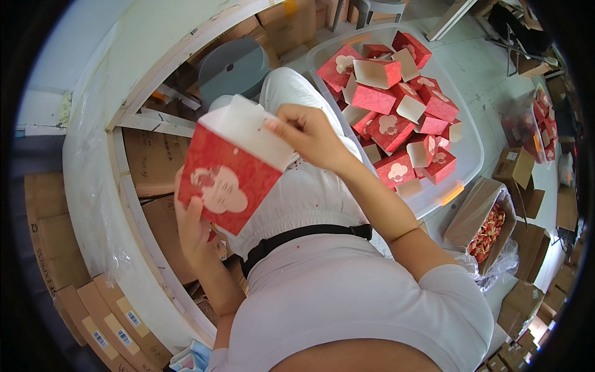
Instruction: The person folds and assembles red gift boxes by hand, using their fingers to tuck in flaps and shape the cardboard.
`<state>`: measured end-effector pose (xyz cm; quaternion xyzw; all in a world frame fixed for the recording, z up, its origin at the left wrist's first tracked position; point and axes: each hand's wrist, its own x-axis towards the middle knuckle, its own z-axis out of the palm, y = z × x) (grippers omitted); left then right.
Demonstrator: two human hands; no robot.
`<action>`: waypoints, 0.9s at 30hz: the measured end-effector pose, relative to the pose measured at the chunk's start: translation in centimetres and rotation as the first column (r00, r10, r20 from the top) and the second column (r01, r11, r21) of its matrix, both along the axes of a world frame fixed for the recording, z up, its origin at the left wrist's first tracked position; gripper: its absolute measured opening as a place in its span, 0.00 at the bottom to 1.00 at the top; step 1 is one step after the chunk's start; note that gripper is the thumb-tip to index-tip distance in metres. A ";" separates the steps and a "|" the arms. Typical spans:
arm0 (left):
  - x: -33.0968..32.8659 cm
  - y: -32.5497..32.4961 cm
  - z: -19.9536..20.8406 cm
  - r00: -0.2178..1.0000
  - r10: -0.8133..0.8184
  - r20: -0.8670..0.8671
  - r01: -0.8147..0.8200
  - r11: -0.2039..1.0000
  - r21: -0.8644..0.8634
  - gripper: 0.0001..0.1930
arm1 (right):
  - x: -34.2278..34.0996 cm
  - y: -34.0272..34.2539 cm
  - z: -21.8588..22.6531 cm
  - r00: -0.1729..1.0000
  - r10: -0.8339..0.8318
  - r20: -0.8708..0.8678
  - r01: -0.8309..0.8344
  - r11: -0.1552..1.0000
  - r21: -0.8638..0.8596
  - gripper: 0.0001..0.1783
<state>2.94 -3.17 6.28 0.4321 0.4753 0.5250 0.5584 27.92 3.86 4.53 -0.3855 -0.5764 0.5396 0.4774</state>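
Observation:
Over my lap I hold a red folding carton (217,167) with a pale flower-shaped panel on its face and a white inner flap raised at the top. My left hand (193,226) is wrapped round its lower left edge, the thumb lying on the red face. At the upper right, my right hand (310,133) pinches the white flap between thumb and curled fingers. A large clear plastic tub (474,146) stands to the right of my legs. Heaped in it are many red cartons (388,126) of the same kind, several with white flaps standing up.
Ahead on the left is a grey stool (232,71). A white-edged table (93,155) curves along my left side, with brown cardboard boxes (111,322) near it. To the right sit an open lined box of small red-and-gold pieces (488,232) and another clear tub (520,127) of red cartons.

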 end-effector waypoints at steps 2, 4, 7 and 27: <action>0.8 1.0 -0.3 0.998 -0.050 0.025 0.050 0.999 -0.002 0.37 | 1.1 0.9 -0.5 0.999 -0.042 0.005 0.042 0.998 -0.039 0.13; 2.0 2.1 -0.5 0.993 -0.055 0.104 0.059 0.998 -0.035 0.33 | 2.6 2.0 -0.8 0.993 -0.114 0.007 0.114 0.985 -0.133 0.11; 0.6 3.9 -2.3 0.947 -0.177 -0.266 0.177 0.984 -0.026 0.27 | 7.7 4.7 -4.7 0.827 -0.539 -0.157 0.524 0.842 -0.132 0.08; -0.1 7.9 -7.5 -0.057 -0.341 -0.938 0.126 0.930 -0.346 0.59 | 2.5 3.7 -13.5 0.862 -0.444 0.245 0.479 0.872 -0.104 0.10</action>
